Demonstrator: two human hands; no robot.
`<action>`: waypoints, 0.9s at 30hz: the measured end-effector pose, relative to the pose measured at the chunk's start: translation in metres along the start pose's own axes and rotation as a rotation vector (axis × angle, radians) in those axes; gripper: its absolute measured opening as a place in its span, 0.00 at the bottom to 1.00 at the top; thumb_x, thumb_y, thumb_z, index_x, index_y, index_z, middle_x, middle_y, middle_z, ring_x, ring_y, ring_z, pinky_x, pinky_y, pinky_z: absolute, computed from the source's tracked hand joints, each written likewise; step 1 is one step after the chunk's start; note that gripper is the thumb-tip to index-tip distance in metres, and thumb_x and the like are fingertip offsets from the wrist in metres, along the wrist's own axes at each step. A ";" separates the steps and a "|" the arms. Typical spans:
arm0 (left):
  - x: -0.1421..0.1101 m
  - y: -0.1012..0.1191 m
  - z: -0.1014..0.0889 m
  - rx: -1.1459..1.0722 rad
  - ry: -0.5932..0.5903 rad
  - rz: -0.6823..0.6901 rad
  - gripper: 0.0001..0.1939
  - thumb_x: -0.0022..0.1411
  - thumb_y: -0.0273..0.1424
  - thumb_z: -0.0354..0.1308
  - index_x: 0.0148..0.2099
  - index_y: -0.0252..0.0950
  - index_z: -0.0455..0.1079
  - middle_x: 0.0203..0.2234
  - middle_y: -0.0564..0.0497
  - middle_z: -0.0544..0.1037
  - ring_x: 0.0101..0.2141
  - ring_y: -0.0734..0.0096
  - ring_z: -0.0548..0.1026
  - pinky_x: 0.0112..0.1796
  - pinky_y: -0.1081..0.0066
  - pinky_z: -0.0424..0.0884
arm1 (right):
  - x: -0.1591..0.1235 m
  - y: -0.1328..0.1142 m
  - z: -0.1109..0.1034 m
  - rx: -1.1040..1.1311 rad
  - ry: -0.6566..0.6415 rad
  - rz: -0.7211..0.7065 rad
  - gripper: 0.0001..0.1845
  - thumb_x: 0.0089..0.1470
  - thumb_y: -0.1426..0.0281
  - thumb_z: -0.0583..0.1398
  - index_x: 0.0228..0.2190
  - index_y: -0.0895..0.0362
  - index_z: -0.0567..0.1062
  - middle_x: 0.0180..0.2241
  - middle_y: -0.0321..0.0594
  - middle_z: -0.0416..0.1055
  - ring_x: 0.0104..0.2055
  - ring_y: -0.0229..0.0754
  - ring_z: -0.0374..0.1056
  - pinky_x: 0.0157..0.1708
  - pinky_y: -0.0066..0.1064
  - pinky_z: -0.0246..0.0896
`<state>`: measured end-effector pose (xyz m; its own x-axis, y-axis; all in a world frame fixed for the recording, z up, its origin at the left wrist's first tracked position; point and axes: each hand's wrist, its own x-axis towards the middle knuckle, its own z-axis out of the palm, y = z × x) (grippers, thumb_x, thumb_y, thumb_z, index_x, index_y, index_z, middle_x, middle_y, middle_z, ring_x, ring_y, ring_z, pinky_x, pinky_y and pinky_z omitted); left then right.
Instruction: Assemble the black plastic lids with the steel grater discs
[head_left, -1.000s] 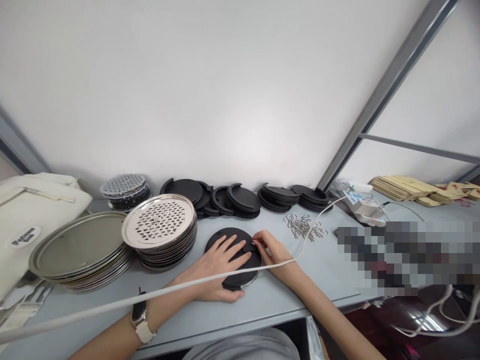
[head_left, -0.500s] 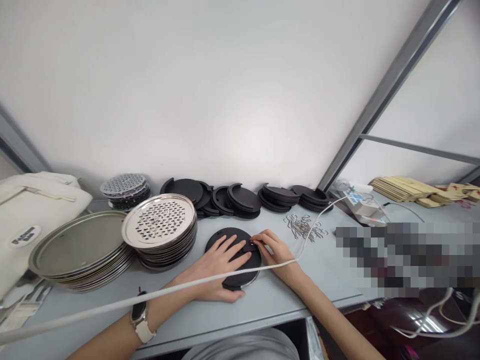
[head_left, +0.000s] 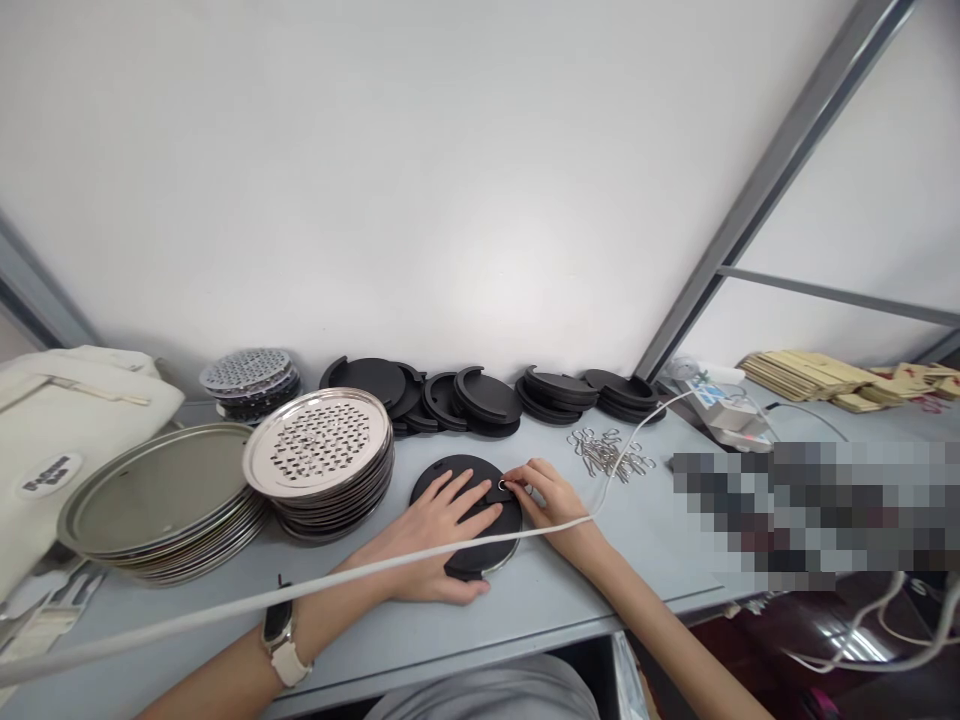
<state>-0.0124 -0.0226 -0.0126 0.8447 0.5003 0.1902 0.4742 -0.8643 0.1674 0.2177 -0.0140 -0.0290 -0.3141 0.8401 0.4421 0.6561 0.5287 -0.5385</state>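
My left hand (head_left: 446, 530) lies flat with spread fingers on a round black disc (head_left: 484, 556), pressing it to the table. The disc has a bright metal rim at its lower right edge. At its right side, my right hand (head_left: 551, 500) pinches a small metal wire hook (head_left: 502, 485) between thumb and fingertips. One round loop of it shows against the black tab on the disc; the rest is hidden by the fingers. A pile of similar wire hooks (head_left: 609, 455) lies up and right of my right hand.
Left stand stacked perforated grater discs (head_left: 330, 440), metal trays (head_left: 165, 490) and smaller grater discs (head_left: 247, 370). Black round covers (head_left: 487, 395) line the wall. A white cable (head_left: 337, 575) crosses before my forearms. A white bag (head_left: 67, 420) sits far left, wooden pieces (head_left: 802, 375) far right.
My right fingertips have shifted and turned slightly at the disc's edge, and the hook's loop now shows more clearly. My left hand and the disc have stayed put.
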 end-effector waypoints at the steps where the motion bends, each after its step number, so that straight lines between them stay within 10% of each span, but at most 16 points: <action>1: 0.000 0.000 0.000 0.000 -0.003 -0.001 0.43 0.51 0.43 0.62 0.65 0.39 0.51 0.64 0.44 0.51 0.63 0.45 0.45 0.59 0.49 0.45 | 0.000 -0.001 0.000 -0.004 -0.001 0.000 0.06 0.59 0.74 0.54 0.34 0.55 0.71 0.31 0.40 0.66 0.36 0.43 0.65 0.39 0.35 0.64; 27: 0.000 0.000 -0.002 -0.011 -0.008 0.000 0.43 0.51 0.44 0.62 0.66 0.38 0.51 0.64 0.43 0.51 0.63 0.45 0.45 0.60 0.48 0.44 | -0.004 -0.003 -0.002 0.011 -0.139 0.065 0.06 0.63 0.70 0.46 0.37 0.54 0.62 0.28 0.36 0.67 0.29 0.40 0.66 0.28 0.29 0.59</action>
<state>-0.0125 -0.0227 -0.0107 0.8468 0.4996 0.1824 0.4713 -0.8638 0.1779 0.2180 -0.0192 -0.0277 -0.3634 0.8811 0.3028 0.6710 0.4730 -0.5711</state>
